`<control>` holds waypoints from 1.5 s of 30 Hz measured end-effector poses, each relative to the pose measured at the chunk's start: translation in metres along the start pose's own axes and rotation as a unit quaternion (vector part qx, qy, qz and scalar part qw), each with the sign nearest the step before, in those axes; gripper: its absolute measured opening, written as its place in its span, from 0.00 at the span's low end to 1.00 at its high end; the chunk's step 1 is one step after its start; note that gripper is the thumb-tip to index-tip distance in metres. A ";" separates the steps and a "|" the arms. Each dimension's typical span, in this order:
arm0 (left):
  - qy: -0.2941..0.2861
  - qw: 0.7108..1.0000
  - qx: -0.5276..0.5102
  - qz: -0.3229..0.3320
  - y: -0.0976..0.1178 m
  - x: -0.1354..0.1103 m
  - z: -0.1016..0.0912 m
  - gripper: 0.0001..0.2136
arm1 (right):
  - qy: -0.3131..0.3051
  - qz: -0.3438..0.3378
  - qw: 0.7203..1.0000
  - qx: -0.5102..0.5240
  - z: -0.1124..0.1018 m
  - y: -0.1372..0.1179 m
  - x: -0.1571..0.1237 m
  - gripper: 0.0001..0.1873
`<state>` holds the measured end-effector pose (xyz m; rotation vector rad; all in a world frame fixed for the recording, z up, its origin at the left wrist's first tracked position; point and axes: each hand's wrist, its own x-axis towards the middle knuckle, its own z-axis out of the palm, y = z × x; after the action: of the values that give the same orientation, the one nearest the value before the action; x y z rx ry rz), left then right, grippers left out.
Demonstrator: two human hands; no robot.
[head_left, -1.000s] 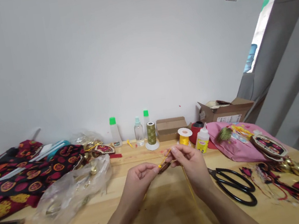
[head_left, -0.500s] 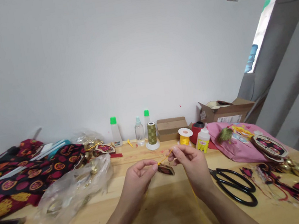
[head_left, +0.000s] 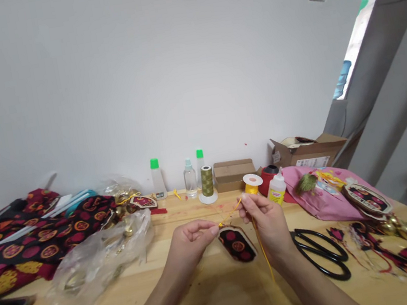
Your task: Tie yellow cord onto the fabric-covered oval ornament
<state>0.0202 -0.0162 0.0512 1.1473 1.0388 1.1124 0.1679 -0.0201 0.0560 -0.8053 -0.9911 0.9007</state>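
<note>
Pale wooden table [head_left: 219, 295] against a plain white wall, crowded with craft supplies; your two hands meet near its middle, close together but not touching. Your left hand [head_left: 190, 240] pinches one end of a thin yellow cord [head_left: 264, 251] between thumb and fingertips; your right hand [head_left: 265, 220] grips the same cord a little farther right, its fingers closed on it. A small dark fabric charm [head_left: 237, 243] with red rounds and a gold edge hangs between your hands, just under the pinch; the cord's loose length trails down toward you past the right wrist.

Right of that hand lie black scissors [head_left: 319, 253]; farther back stand a yellow cord spool [head_left: 251, 184], a small glue bottle [head_left: 276, 188] and an olive thread cone [head_left: 206, 182]. Patterned red cloth [head_left: 42, 237] and a clear plastic bag [head_left: 97, 261] lie at the left.

The cord is fine and could slip from either pinch, dropping the charm; the trailing length could snag the scissors.

How the cord joins the charm is too small to make out; your fingertips hide any knot.
</note>
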 end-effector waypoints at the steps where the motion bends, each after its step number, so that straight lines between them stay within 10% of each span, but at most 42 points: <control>1: -0.002 1.000 0.000 0.003 0.000 0.000 0.000 0.11 | -0.005 -0.002 1.000 -0.003 0.000 0.000 0.000 0.07; 32: -0.115 0.992 -0.024 -0.044 -0.014 0.001 -0.003 0.11 | 0.010 0.074 0.995 0.074 0.000 0.000 0.003 0.07; 45: -0.077 0.996 -0.012 -0.038 -0.009 0.000 -0.002 0.14 | 0.017 0.049 0.998 0.044 -0.003 0.000 0.006 0.08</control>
<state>0.0191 -0.0164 0.0420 1.1467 0.9392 0.9579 0.1721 -0.0153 0.0568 -0.7985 -0.8821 1.0048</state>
